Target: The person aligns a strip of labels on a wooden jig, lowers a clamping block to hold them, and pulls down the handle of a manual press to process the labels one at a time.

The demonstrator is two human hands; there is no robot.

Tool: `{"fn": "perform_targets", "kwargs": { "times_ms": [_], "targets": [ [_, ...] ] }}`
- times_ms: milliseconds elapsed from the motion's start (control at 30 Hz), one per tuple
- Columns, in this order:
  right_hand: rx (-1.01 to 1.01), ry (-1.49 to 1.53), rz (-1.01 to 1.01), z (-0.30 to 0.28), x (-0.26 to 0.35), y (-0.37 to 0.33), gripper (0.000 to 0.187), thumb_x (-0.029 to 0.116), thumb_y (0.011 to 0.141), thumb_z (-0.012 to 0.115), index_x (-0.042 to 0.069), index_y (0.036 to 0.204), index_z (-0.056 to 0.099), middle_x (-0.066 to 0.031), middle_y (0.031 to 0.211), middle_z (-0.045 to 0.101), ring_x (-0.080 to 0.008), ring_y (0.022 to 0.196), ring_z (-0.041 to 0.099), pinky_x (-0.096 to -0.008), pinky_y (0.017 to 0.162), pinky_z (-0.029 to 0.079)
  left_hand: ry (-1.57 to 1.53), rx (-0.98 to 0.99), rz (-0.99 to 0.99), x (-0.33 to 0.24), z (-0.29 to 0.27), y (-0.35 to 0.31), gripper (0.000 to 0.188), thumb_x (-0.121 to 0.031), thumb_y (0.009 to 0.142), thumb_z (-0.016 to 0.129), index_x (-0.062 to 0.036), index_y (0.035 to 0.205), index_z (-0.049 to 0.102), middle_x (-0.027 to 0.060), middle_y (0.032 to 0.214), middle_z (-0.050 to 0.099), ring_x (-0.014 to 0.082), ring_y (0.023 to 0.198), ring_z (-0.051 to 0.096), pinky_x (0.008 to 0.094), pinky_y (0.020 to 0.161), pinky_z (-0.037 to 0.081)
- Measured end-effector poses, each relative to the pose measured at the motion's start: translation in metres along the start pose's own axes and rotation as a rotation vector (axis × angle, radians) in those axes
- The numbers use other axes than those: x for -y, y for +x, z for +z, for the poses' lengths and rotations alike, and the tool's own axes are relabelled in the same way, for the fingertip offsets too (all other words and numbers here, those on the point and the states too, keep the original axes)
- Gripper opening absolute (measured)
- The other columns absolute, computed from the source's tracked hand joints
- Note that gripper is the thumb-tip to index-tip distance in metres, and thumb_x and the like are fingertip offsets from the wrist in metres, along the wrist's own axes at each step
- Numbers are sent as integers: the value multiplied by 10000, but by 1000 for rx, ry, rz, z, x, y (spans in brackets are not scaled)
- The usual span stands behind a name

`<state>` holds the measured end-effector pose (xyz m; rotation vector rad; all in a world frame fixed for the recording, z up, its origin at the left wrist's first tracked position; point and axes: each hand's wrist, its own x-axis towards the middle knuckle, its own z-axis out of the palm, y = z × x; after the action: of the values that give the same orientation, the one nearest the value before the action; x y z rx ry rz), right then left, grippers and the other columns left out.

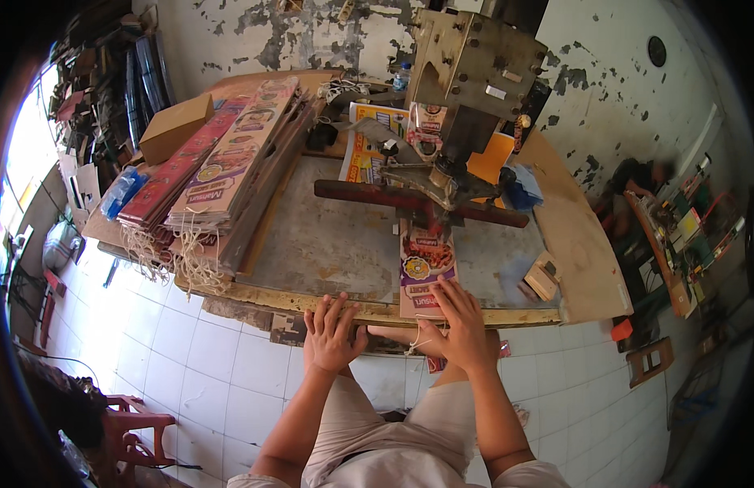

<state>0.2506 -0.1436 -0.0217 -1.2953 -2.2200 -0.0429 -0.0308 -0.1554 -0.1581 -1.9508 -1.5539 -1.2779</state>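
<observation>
A pale wall (588,73) with peeling paint is rising behind a broad worktop (584,244), which is carrying a heavy metal press (474,73). A metal plate (336,244) is covering the middle of the worktop under the press. On the left, a stack of pale printed strips (238,146) is lying lengthwise beside a red stack (177,175). A red stool (141,423) is standing on the tiled floor (238,354) at lower left, and a blurred person (637,179) is sitting near the far right. The press's long red bar (356,192) is spanning the plate. A brown box (176,128) is resting just left of the stacks. The printed strip (426,272) is lying on the plate, its far part reaching the red bar and its near end meeting the worktop's front edge. The right hand (460,321) is resting its extended fingers on that near end, with the thumb spread apart. The left hand (334,333) is opening flat, fingers splayed at the front edge, holding nothing. A wooden block (543,276) is sitting right of the strip. White strings (202,260) are dangling from the stacks; another string (416,342) is hanging by the right thumb, and whether the thumb is touching it I cannot tell.
</observation>
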Motion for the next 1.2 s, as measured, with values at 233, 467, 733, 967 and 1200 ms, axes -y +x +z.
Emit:
{"fn": "perform_targets", "kwargs": {
  "times_ms": [233, 467, 733, 967, 1200],
  "targets": [
    [37, -57, -38, -3, 0, -2, 805, 537, 993, 796, 48, 1604, 607, -186, 1704, 535, -385, 1569, 497, -550, 1254, 392, -1, 19, -2, 0, 0, 0, 561, -300, 907, 778, -175, 1450, 715, 82, 1637, 600, 382, 1613, 412, 616, 1373, 131],
    [98, -111, -62, -12, -18, -9, 745, 500, 980, 820, 101, 1581, 636, -137, 1666, 571, -354, 1499, 558, -526, 1184, 456, -36, 28, -54, -3, -2, 3, 568, -292, 899, 784, -188, 1453, 717, 74, 1638, 600, 370, 1610, 422, 627, 1353, 178],
    [103, -359, -143, -81, -56, -35, 650, 282, 904, 863, 116, 1513, 704, -23, 1506, 722, -244, 1369, 656, -446, 1064, 519, -27, 16, -45, -3, -3, 4, 561, -235, 859, 775, -181, 1416, 732, 90, 1626, 610, 390, 1610, 416, 637, 1353, 173],
    [186, -335, -142, -172, -50, -73, 543, 48, 826, 819, 70, 1368, 785, -47, 1403, 779, -254, 1303, 705, -427, 1046, 525, -29, -1, -51, -2, 0, 1, 561, -233, 858, 766, -163, 1413, 728, 100, 1625, 609, 404, 1602, 423, 641, 1348, 182],
    [135, -316, -37, -255, 6, -110, 347, 72, 830, 810, 81, 1176, 838, -13, 1174, 841, -246, 1145, 787, -440, 999, 558, -7, -17, -16, -2, 8, 1, 569, -281, 894, 766, -214, 1456, 703, 47, 1660, 567, 349, 1627, 398, 625, 1372, 143]
  ]
}}
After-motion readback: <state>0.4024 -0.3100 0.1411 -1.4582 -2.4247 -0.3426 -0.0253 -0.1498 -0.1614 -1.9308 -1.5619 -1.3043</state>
